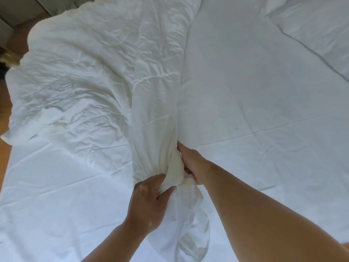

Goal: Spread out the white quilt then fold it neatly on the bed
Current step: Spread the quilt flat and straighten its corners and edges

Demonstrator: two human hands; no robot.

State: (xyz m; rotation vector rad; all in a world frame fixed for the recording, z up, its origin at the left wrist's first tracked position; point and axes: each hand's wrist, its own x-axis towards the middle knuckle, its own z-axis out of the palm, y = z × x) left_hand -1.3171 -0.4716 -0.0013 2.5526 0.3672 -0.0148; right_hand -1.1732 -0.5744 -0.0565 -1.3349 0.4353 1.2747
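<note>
The white quilt [85, 76] lies crumpled over the left half of the bed [255, 91], narrowing into a bunched neck near the middle. My left hand [149, 203] grips that gathered neck from the left, fingers curled into the cloth. On the right side of the same bunch, my right hand [194, 165] clutches the fabric, its fingers partly buried in the folds. A short tail of quilt hangs below my hands toward me.
A white sheet covers the mattress, smooth on the right half. White pillows [317, 25] lie at the far right corner. Wooden floor [4, 103] shows along the left edge of the bed, with some furniture at the top left.
</note>
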